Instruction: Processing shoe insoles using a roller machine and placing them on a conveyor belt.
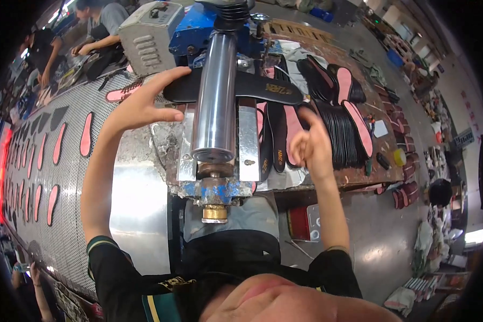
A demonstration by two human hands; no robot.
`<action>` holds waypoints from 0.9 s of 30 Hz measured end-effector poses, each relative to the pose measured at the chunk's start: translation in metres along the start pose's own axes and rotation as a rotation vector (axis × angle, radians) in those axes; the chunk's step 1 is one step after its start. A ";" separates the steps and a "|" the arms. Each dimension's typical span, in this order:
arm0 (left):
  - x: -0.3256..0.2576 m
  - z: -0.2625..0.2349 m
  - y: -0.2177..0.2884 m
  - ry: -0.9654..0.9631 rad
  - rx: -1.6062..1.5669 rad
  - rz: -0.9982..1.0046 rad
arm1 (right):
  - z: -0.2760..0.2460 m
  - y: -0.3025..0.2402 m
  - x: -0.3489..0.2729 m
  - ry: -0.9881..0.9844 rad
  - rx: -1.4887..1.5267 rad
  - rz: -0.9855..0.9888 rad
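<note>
A black insole [252, 86] with gold lettering lies crosswise beneath an upright shiny metal cylinder [214, 96] of a press. My left hand [145, 104] is at the insole's left end, thumb and fingers spread apart; whether the fingertips touch it is hard to tell. To the right of the press, my right hand [314, 142] hovers over the pink and black insoles with its index finger out and the other fingers curled; nothing shows in it. Below the hand lie a pink insole [292, 126] and black insoles [278, 137].
A long stack of insoles [346, 134] stands on the worn bench at right, with a yellow tape roll [399, 156] near its edge. Left, a perforated metal conveyor [72, 177] carries rows of pink insoles. A grey control box [147, 40] stands behind; other people work at far left.
</note>
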State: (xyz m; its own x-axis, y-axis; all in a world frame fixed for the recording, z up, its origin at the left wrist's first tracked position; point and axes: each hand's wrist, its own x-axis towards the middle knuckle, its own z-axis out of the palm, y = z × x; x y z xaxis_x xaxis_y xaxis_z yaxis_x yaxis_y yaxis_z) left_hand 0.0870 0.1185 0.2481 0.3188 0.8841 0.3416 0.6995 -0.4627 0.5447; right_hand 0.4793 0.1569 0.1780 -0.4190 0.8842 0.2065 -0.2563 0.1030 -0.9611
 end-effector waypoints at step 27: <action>-0.329 0.119 -0.106 1.029 -1.721 -0.571 | -0.018 0.226 -0.151 -0.798 -0.097 1.329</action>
State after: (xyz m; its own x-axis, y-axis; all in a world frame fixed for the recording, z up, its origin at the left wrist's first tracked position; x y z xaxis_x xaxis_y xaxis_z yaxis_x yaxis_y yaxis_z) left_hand -0.0161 -0.1159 -0.0132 -0.4836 0.8496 -0.2104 -0.7962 -0.3271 0.5089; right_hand 0.5008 0.0548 -0.0737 -0.6383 -0.0996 -0.7633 0.7047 -0.4748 -0.5273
